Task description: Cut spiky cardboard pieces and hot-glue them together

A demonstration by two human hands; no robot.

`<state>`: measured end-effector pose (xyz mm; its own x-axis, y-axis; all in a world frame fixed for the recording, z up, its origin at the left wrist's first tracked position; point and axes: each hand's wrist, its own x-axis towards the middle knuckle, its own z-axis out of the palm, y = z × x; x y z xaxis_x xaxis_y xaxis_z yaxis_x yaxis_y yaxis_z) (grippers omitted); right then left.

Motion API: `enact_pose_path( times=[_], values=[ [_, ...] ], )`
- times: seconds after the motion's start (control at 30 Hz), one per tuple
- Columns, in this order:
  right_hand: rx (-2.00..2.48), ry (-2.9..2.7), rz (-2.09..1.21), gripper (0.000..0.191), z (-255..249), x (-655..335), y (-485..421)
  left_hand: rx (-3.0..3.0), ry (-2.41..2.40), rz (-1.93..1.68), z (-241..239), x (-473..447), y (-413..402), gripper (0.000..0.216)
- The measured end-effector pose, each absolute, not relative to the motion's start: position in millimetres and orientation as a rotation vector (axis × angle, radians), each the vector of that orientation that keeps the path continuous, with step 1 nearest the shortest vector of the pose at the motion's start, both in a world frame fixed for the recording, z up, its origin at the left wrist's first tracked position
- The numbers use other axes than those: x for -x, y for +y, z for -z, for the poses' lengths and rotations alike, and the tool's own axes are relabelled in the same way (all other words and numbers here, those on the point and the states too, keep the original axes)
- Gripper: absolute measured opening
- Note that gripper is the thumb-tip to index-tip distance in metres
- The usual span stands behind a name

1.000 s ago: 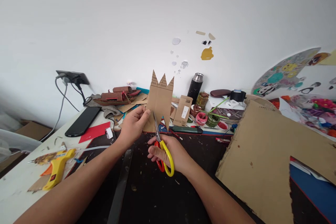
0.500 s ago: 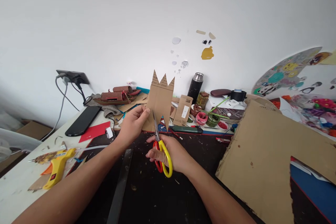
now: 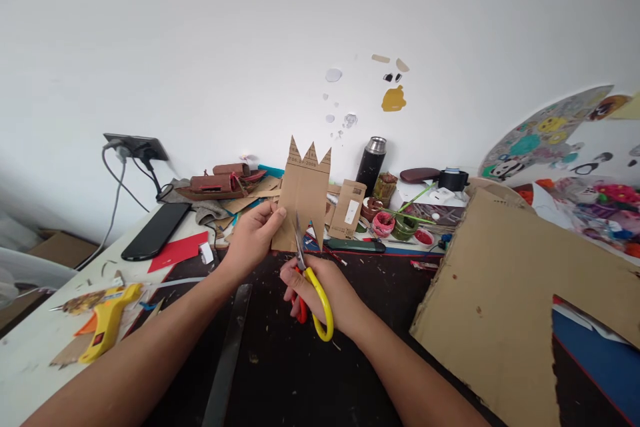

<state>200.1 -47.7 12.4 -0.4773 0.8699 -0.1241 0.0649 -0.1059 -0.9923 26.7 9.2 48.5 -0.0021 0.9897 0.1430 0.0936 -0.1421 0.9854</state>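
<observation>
My left hand [image 3: 253, 231] pinches the left edge of a brown cardboard piece [image 3: 303, 190], thumb in front. Three pointed teeth stand along its top, above printed digits, and a notch is cut into its lower right edge. In my right hand [image 3: 320, 287] is a pair of scissors [image 3: 320, 303] with one yellow and one red handle. Their blades point up and lie against the lower part of the cardboard, left of the notch. Part of the red handle is hidden behind my fingers.
A steel ruler [image 3: 227, 353] lies on the dark mat. To the left are a yellow glue gun [image 3: 107, 323], a phone [image 3: 156, 231] and red paper [image 3: 179, 251]. Behind stand paint jars [image 3: 383, 224] and a black flask [image 3: 371, 165]. A large cardboard sheet [image 3: 480, 300] leans at the right.
The scissor handles have spread further apart, and my right thumb has shifted up. The cardboard stays almost in place in my left hand.
</observation>
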Motion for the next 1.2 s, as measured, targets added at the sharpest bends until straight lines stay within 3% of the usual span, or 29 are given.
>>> enact_pose_path(
  times=[0.77, 1.2],
  values=[
    [1.164, -1.529, -1.6, 0.052, -10, -198, -53, -1.62, 1.243, -1.303, -49, -30, 2, 0.039],
    [1.249, -1.576, -1.528, 0.05, -11, -198, -54, -1.406, 1.186, -1.243, -41, -34, 5, 0.041]
  ],
)
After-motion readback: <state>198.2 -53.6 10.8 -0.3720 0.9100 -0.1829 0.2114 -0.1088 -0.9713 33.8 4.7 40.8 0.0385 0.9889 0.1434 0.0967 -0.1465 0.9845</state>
